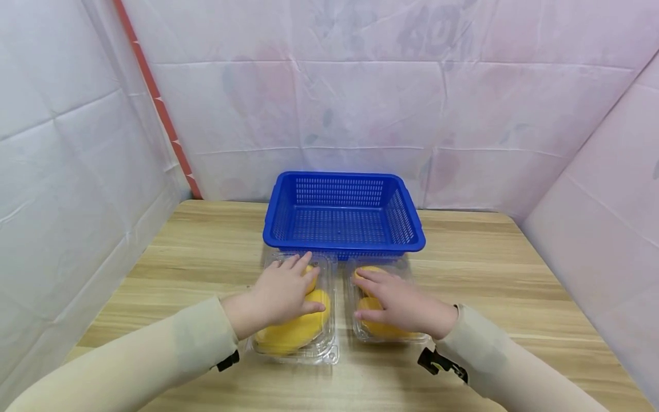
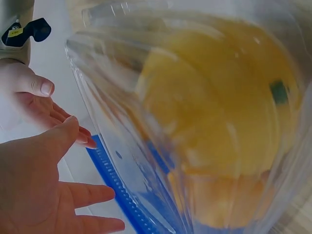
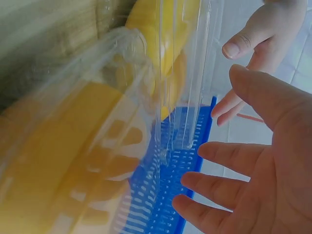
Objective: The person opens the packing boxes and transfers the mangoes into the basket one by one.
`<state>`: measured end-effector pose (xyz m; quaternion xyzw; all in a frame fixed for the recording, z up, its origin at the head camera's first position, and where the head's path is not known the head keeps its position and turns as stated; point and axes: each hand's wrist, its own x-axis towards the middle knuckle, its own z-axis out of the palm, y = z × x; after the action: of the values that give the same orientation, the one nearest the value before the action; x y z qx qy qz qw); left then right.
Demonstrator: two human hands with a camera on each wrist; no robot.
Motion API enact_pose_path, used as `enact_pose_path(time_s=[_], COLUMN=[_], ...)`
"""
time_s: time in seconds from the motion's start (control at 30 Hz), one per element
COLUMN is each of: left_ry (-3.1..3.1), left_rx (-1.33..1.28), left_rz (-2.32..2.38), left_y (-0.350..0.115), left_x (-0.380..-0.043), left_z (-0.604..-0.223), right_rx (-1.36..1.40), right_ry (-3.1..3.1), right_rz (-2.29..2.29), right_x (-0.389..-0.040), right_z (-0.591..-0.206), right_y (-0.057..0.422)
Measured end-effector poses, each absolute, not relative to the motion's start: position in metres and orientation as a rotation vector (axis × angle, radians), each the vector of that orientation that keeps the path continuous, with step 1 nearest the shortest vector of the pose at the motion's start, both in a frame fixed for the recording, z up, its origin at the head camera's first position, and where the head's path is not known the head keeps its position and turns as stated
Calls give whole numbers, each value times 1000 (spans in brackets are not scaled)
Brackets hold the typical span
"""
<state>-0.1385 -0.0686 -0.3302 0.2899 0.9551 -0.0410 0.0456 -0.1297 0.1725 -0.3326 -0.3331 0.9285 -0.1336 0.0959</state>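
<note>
Two clear plastic clamshell boxes lie side by side on the table. The left box [image 1: 329, 343] holds a large yellow fruit [image 1: 290, 335] and a smaller orange-yellow one. My left hand [image 1: 275, 294] is over this box, fingers spread and thumb out to the right. Over the right box [image 1: 370, 339] is my right hand [image 1: 404, 303], its fingers spread and pointing left, above yellow-orange fruit [image 1: 378, 329] partly hidden by the hand. In the wrist views, the left hand [image 2: 39, 190] and right hand [image 3: 263, 165] have straight fingers and grip nothing.
A blue perforated plastic basket [image 1: 342, 248] stands just behind both boxes, its inside bare. White sheeting [image 1: 360, 103] hangs behind and along both sides of the wooden table [image 1: 489, 269]. A strap with a black buckle [image 1: 443, 365] is at the right wrist.
</note>
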Motion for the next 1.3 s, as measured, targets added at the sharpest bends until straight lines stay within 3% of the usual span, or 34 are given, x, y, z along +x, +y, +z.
enact_pose_path(time_s=[0.27,1.3], left_ry=[2932,2900], left_rx=[931,1130], left_rz=[-139,-277], left_y=[-66,-55], left_x=[-133,-115], left_z=[-333,-333], right_rx=[-1093,-1080], right_ry=[2769,2650], right_rz=[-433,-765], right_x=[-128,-110], right_z=[-338,-346], right_y=[170,164])
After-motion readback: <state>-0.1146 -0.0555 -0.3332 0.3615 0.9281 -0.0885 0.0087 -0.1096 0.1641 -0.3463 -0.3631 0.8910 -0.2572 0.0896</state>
